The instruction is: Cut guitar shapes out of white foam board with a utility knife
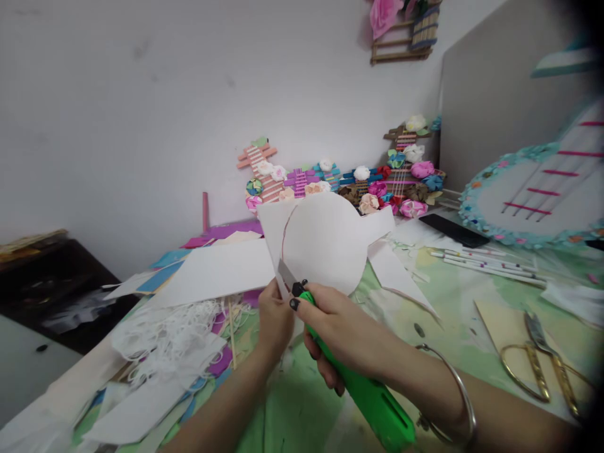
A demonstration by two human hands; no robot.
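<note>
In my right hand (330,327) is a green utility knife (363,390), its blade out and touching the white board (325,245) near a curved pencil-like line at the board's left. The board has a rounded right side and a narrow strip jutting out at the upper right. My left hand (277,318) grips the lower left edge of this board, close beside the blade; its fingertips are partly hidden behind the board and my right hand.
Gold-handled scissors (538,352) lie at the right. Behind them are white sticks (486,264) and a black phone (453,230). White string (174,333) and paper scraps heap at the left. Flowered crafts (302,181) lean on the wall; a blue-edged instrument shape (533,189) stands right.
</note>
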